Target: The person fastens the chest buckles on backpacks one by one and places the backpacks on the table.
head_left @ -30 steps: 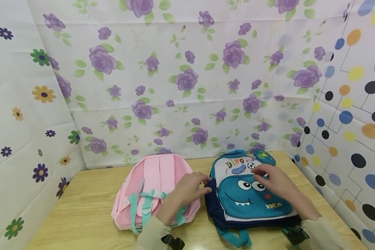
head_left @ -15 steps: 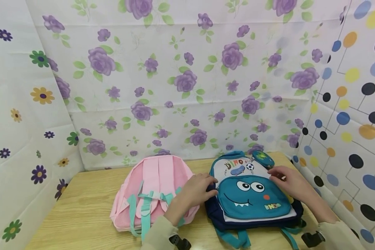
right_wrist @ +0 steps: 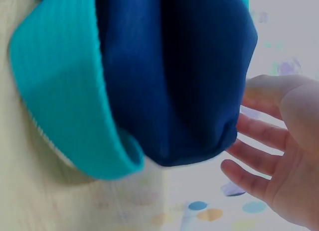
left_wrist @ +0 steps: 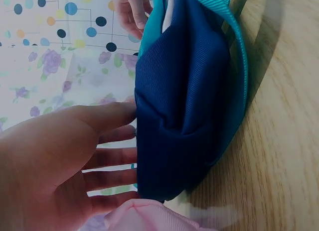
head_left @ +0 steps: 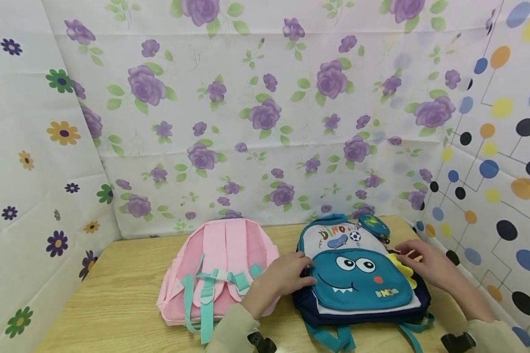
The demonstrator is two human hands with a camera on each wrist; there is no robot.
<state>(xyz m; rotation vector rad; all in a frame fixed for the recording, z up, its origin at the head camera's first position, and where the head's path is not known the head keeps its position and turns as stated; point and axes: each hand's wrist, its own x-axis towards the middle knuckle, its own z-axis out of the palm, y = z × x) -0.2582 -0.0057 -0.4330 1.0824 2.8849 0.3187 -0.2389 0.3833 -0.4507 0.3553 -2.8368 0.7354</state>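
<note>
A teal, white and navy dinosaur backpack point(head_left: 357, 294) lies face up on the table, with a cartoon face on its front pocket. My left hand point(head_left: 287, 275) is at its left edge, fingers extended. In the left wrist view those fingers point(left_wrist: 109, 181) reach behind the navy side panel point(left_wrist: 169, 106), their tips hidden. On the opposite side, my right hand point(head_left: 428, 264) is by the yellow spikes point(head_left: 404, 270) along the pocket. The right wrist view has its relaxed fingers point(right_wrist: 249, 183) beside the navy panel, some tips behind it.
To the left lies a pink backpack point(head_left: 214, 235), its mint straps upward. A small round teal pouch point(head_left: 373, 226) hangs at the dinosaur backpack's upper right. Teal straps point(head_left: 335, 338) trail onto the wooden table point(head_left: 110, 294). Patterned cloth point(head_left: 265, 117) surrounds the table's back and sides.
My right hand has moved right, from over the pocket to the backpack's right edge, uncovering the yellow spikes. The left hand has shifted slightly right against the left edge. Both backpacks stay in place.
</note>
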